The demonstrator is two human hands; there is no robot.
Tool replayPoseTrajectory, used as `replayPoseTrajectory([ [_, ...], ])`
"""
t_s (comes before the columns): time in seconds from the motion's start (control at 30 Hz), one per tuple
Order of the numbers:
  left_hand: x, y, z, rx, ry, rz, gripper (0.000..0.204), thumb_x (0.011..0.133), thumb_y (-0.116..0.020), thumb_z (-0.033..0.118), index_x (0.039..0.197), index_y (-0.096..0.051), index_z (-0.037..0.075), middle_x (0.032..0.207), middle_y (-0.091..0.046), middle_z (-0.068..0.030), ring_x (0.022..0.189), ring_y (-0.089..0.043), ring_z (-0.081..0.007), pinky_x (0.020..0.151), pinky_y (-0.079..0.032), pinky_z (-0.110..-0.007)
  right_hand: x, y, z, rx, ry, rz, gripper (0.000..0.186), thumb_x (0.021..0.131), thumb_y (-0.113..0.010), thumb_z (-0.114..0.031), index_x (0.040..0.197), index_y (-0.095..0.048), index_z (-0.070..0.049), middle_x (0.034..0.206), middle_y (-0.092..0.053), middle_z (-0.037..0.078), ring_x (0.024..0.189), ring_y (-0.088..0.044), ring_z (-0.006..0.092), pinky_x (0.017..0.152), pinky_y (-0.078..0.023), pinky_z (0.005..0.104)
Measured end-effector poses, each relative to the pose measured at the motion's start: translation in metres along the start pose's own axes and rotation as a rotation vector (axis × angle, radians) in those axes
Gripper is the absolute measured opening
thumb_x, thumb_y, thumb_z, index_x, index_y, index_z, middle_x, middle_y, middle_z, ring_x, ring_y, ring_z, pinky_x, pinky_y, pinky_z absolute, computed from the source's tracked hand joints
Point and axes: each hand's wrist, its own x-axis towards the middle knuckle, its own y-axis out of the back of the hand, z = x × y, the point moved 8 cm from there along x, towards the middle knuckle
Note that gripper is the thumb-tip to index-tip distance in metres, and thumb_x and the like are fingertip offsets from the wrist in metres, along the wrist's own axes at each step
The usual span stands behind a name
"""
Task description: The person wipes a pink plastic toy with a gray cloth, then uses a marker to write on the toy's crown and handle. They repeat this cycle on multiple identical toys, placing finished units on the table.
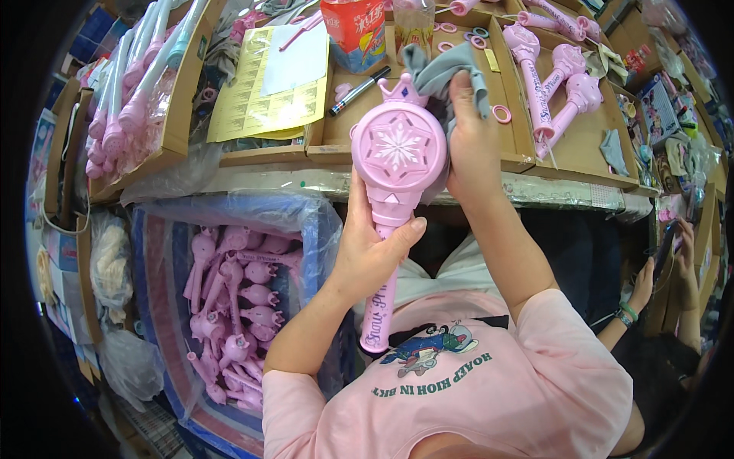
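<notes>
My left hand (378, 233) is closed around the upper handle of a pink toy wand (399, 145), held upright with its crown at the top and a round snowflake-patterned head facing the camera. My right hand (468, 145) holds a grey cloth (447, 76) between thumb and fingers, at the right side of the wand's head. Part of the cloth is behind that head, so whether the hidden fingers touch the wand I cannot tell.
A blue plastic-lined crate (317, 237) holds several pink wands. Cardboard trays (520, 157) with wands, rings, a marker (359, 89) and yellow sheets (237, 107) line the bench. Several wands fill a box (172, 153) at upper left. A co-worker's hands (642, 291) show at right.
</notes>
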Motion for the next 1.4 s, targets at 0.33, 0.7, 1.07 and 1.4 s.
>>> replayPoseTrajectory([
  [0.33,-0.006,-0.010,0.015,0.397,-0.214,0.000,0.093,0.081,-0.064,0.006,0.144,0.004,-0.005,0.132,-0.045,-0.0233,0.118,-0.051,-0.0277,0.097,-0.040,-0.034,-0.012,-0.021,-0.037,-0.626,0.373,-0.518,0.037,0.094,-0.055,-0.037,0.107,-0.062,-0.003,0.102,-0.064,0.005,0.086,-0.061,0.0133,0.077,-0.050,0.0283],
  [0.7,-0.004,-0.017,0.018,0.366,-0.198,-0.047,0.082,0.084,-0.062,0.008,0.142,-0.005,-0.001,0.105,-0.059,-0.0176,0.080,-0.063,-0.0252,0.068,-0.050,-0.034,0.004,-0.010,-0.034,-0.681,0.061,-0.439,0.041,0.095,-0.050,-0.043,0.101,-0.061,-0.004,0.089,-0.064,0.003,0.069,-0.058,0.0133,0.068,-0.045,0.0313],
  [1.07,0.006,0.008,-0.009,0.425,-0.148,0.018,0.066,0.081,-0.067,0.016,0.133,-0.029,0.003,0.110,-0.058,-0.0154,0.096,-0.059,-0.0251,0.082,-0.048,-0.038,-0.049,-0.036,-0.052,-0.926,0.821,-0.308,0.031,0.073,-0.065,-0.019,0.099,-0.063,-0.003,0.096,-0.065,0.015,0.101,-0.061,0.0292,0.094,-0.045,0.0390],
  [1.4,0.008,0.013,0.000,0.635,-0.146,0.100,0.069,0.078,-0.067,0.017,0.134,-0.030,0.001,0.104,-0.060,-0.0296,0.095,-0.060,-0.0461,0.084,-0.048,-0.044,-0.078,-0.059,-0.029,-0.932,1.143,-0.701,0.026,0.064,-0.068,-0.018,0.089,-0.066,-0.009,0.108,-0.063,0.011,0.103,-0.061,0.0266,0.102,-0.036,0.0523],
])
